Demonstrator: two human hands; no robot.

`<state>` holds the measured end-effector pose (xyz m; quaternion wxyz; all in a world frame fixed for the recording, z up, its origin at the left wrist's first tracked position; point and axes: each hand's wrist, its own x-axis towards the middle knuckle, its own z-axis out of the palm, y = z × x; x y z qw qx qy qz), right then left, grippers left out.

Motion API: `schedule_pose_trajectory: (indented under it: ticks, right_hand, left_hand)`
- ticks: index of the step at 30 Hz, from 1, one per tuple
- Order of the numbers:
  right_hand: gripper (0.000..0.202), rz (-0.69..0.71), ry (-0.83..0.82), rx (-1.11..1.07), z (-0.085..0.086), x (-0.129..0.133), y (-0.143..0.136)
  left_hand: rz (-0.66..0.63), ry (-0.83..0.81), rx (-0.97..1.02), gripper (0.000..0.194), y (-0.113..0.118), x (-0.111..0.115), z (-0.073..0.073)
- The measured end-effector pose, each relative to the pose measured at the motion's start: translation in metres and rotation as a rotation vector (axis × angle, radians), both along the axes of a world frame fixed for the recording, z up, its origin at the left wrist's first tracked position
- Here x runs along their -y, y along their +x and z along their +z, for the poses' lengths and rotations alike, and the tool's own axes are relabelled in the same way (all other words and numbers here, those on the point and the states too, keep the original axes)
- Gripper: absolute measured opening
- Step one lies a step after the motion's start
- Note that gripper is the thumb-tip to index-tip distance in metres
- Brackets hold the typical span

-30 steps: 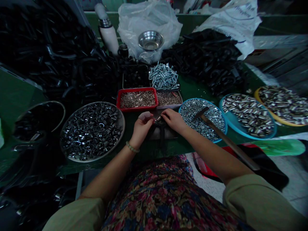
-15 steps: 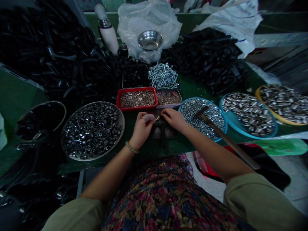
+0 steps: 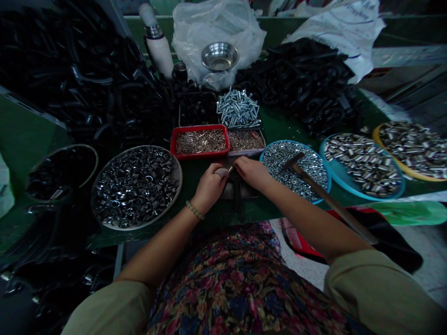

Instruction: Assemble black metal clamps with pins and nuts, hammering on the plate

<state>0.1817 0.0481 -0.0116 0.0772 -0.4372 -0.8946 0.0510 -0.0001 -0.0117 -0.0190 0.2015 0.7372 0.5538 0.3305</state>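
Observation:
My left hand and my right hand meet at the front of the bench, fingers pinched. A small shiny metal cylinder shows between their fingertips, touching both. Below it a dark curved piece points toward me over a flat metal plate; my fingers partly hide where it meets the cylinder. My left hand has a pale wrap on one finger and a beaded bracelet on the wrist. Just beyond lie a red tray of small pins and a pale tray of tiny metal parts.
A hammer rests across a blue basin of small metal parts. Further right stand basins of metal cylinders. On the left is a round tray of dark shiny rings. Black parts are heaped behind, beside bolts.
My hands have shifted slightly, and the metal cylinder now sits more upright between the fingertips. My right fingers have moved a little closer over it. The view has moved slightly.

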Motion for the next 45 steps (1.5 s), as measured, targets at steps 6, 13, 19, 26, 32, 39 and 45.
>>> schedule_pose_trajectory:
  ticks: [6, 13, 19, 26, 32, 39, 45]
  right_hand:
    - [0.022, 0.027, -0.021, 0.124, 0.008, 0.004, -0.006]
    - [0.038, -0.263, 0.077, -0.122, 0.037, 0.019, 0.065]
    - [0.033, -0.607, 0.057, 0.272, 0.038, 0.063, 0.166]
    - [0.025, -0.592, -0.018, 0.333, 0.019, 0.069, 0.183]
    - [0.041, -0.6, 0.023, 0.146, 0.037, 0.08, 0.145]
    - [0.047, -0.29, -0.215, -0.282, 0.052, 0.083, 0.055]
    - [0.048, -0.275, -0.231, -0.238, 0.056, 0.068, 0.031]
  left_hand:
    - [-0.056, 0.013, -0.265, 0.022, 0.004, 0.0, 0.007]
    - [-0.198, 0.05, -0.523, 0.03, 0.004, 0.003, 0.015]
    - [-0.213, 0.061, -0.467, 0.03, 0.0, -0.001, 0.009]
    - [-0.207, 0.073, -0.505, 0.028, 0.002, 0.001, 0.009]
    - [-0.199, 0.06, -0.587, 0.024, 0.003, 0.009, 0.017]
    - [-0.166, -0.026, -0.519, 0.026, -0.002, 0.022, 0.016]
    - [-0.161, -0.029, -0.515, 0.029, 0.0, 0.021, 0.014]
